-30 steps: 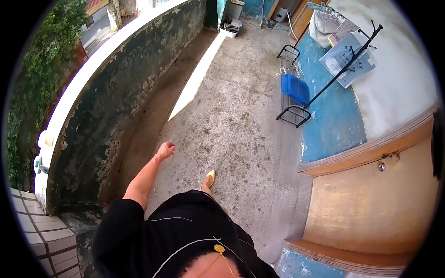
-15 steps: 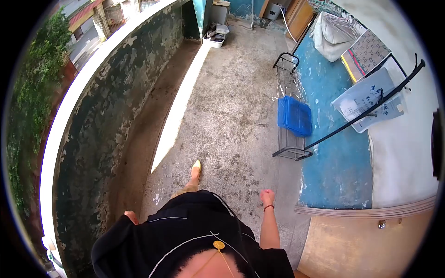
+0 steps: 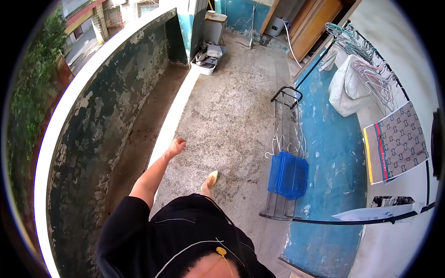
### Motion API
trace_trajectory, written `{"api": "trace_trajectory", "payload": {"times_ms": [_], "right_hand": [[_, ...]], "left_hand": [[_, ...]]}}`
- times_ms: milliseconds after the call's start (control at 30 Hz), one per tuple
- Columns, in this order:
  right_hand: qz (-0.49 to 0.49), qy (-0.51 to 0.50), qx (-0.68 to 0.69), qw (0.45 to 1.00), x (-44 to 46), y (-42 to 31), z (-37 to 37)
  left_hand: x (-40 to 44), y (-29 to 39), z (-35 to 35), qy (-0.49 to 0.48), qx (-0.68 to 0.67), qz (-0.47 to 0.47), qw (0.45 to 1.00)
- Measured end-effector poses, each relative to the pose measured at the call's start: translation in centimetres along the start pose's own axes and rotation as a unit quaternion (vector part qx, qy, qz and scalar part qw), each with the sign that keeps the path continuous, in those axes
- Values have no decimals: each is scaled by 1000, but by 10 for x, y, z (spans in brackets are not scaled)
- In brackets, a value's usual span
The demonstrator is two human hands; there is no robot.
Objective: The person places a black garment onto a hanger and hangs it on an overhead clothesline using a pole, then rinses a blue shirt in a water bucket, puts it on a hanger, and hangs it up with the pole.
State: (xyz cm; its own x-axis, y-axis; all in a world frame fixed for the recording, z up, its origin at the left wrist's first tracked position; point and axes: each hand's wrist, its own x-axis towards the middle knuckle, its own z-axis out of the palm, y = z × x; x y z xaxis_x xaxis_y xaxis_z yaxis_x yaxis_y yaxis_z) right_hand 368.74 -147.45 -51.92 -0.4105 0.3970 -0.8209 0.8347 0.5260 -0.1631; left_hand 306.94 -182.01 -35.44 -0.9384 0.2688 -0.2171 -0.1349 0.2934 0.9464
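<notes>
My left hand (image 3: pixel 176 146) is swung forward over the concrete floor (image 3: pixel 222 116), its fingers loosely curled. I see nothing in it, and it touches nothing. My right hand is out of view. Below my black top with white piping, a foot in a pale yellow pointed shoe (image 3: pixel 212 176) steps forward. Ahead on the right, a blue plastic basket or crate (image 3: pixel 292 176) sits on the low shelf of a dark metal clothes rack (image 3: pixel 287 95), with white wire hangers (image 3: pixel 287 132) behind it.
A peeling parapet wall (image 3: pixel 106 125) runs along the left. Ahead stands a white tub of items (image 3: pixel 204 69); beyond are a wooden door (image 3: pixel 320 28) and a white hose (image 3: pixel 291 46). Hangers (image 3: pixel 371 78), a white cloth bag (image 3: pixel 345 90) and a patterned cloth (image 3: pixel 398 143) hang from the rack.
I have moved forward, so the rack and blue basket are nearer. My left hand has swung out ahead from beside my body. My right hand has left the view.
</notes>
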Motion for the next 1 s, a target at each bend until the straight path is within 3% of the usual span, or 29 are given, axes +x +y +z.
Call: {"api": "trace_trajectory", "payload": {"times_ms": [100,133,167,233,300,367,400,433,467,567,600,633,667,700,733,800,900,967,1000], "right_hand": [[-16,19,3,1000,77,-73,-100],[7,21,62,998,103,-101,-142],[56,15,204,977,123,-137,-191],[162,39,524,835,163,-220,-292],[98,114,554,819,193,-318,-401],[-33,158,497,853,238,-393,-498],[-87,167,454,871,254,-426,-542],[-104,196,440,870,300,-447,-572],[-118,222,427,869,345,-466,-593],[-127,235,433,861,379,-535,-661],[-72,241,418,873,410,-544,-667],[-137,229,186,946,434,-555,-683],[-59,188,246,949,499,-528,-659],[24,152,301,941,558,-505,-638],[28,151,296,943,564,-502,-642],[-19,107,85,990,565,-516,-653],[-95,43,-224,969,572,-540,-689],[-200,156,-259,932,580,-545,-718],[-198,160,-256,933,592,-552,-735]], "left_hand": [[85,4,10,-22,189,89,978],[100,-8,6,-9,136,-17,991],[104,5,-2,-17,142,-127,982],[123,-21,-28,16,83,-278,957],[137,-17,-49,95,12,-393,915],[158,-49,-72,177,-97,-482,853],[171,-38,-72,213,-37,-542,812],[185,-5,-68,190,10,-557,808],[207,-23,-74,241,-30,-598,764],[312,-87,-85,196,-134,-598,766],[368,-78,-75,153,-85,-586,791],[423,-68,-64,113,-33,-571,813],[483,-28,-44,216,-140,-577,775],[548,-1,-28,202,-121,-562,793],[612,32,-4,199,-75,-509,834],[738,90,42,116,-40,-422,898],[915,211,127,18,20,-219,975],[1017,277,187,-37,32,-142,989],[1065,301,216,-67,40,-76,994]]}}
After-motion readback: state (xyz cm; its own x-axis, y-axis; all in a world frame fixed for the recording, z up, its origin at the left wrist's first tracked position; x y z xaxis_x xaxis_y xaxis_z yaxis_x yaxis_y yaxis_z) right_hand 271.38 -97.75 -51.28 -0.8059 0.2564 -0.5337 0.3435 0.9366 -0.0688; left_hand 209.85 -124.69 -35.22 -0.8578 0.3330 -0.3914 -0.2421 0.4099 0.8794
